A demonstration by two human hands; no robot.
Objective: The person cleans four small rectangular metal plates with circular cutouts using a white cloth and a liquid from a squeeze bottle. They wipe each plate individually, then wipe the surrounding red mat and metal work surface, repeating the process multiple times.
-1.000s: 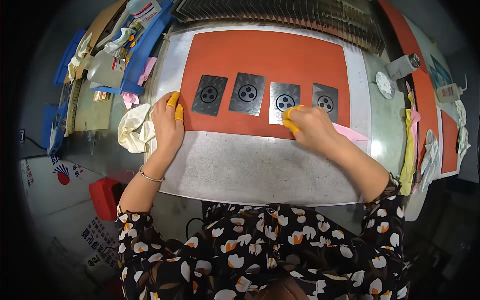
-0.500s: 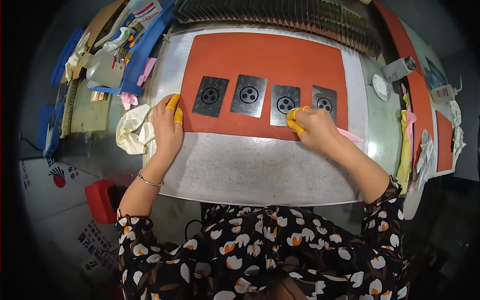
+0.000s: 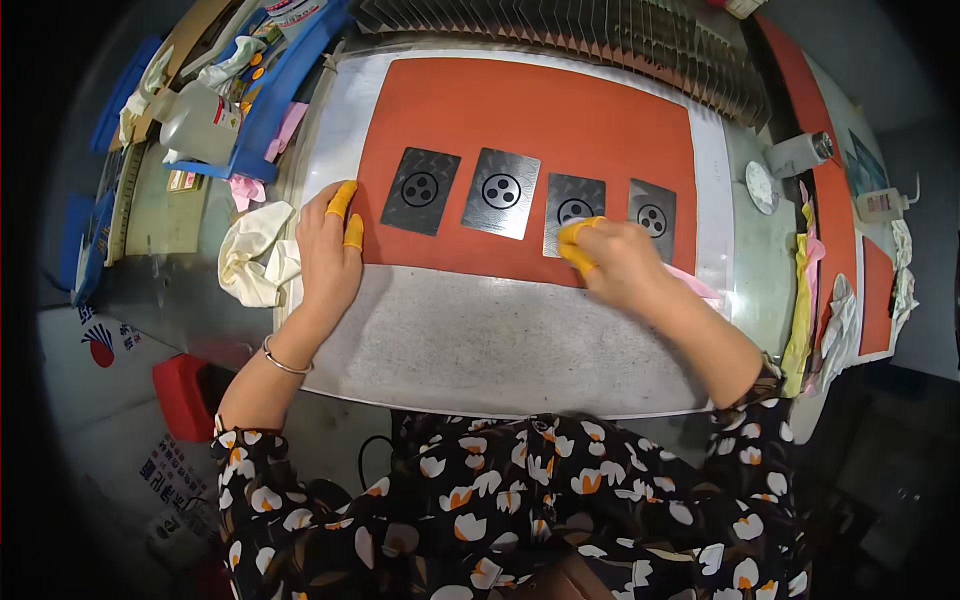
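Observation:
Four dark metal cards, each with a black ring and three dots, lie in a row on an orange mat [image 3: 530,100]: first card [image 3: 421,190], second card [image 3: 501,193], third card [image 3: 577,190] and fourth card [image 3: 655,215]. My right hand [image 3: 622,262], in yellow finger cots, is closed over the lower part of the third card. A pink cloth [image 3: 692,282] sticks out from under that hand; the gripped part is hidden. At the mat's left edge my left hand [image 3: 332,240], also in yellow finger cots, lies flat with nothing in it.
Beside my left hand lies a crumpled cream cloth [image 3: 258,255]. A blue tray [image 3: 262,135] and a white plastic bottle [image 3: 200,122] are at far left. Upright thin plates stand in a rack [image 3: 570,35] at the back. Right are a small dish [image 3: 762,188] and a bottle [image 3: 798,155].
My right hand has shifted slightly left across the third card, and the pink cloth has shifted with it. My left hand stays at the mat's edge. The whole view has moved a little.

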